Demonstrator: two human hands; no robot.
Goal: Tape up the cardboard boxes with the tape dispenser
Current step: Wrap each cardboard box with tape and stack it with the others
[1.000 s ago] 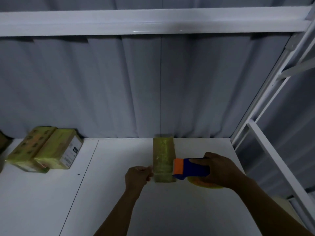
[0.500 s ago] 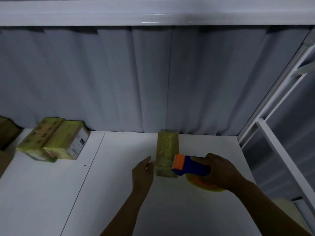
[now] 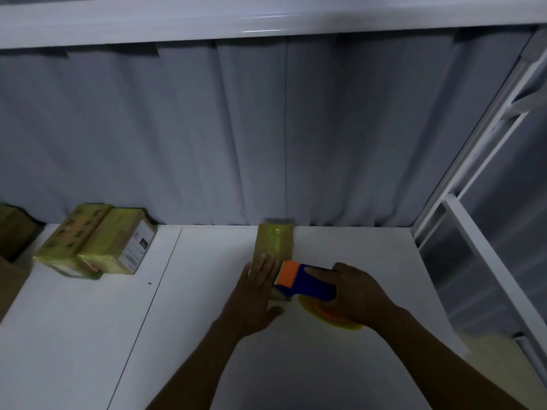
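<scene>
The narrow cardboard box (image 3: 273,247) lies on the white tabletop (image 3: 88,335), with its far end against the grey curtain (image 3: 266,128). The left hand (image 3: 257,294) rests flat and released on the near end of the box, fingers spread, grasping nothing. The right hand (image 3: 355,294) has its grip clenched around the blue tape dispenser (image 3: 307,282), whose orange front edge touches the box just beside the left fingers. Two wrapped boxes (image 3: 94,247) lie well apart on the left.
</scene>
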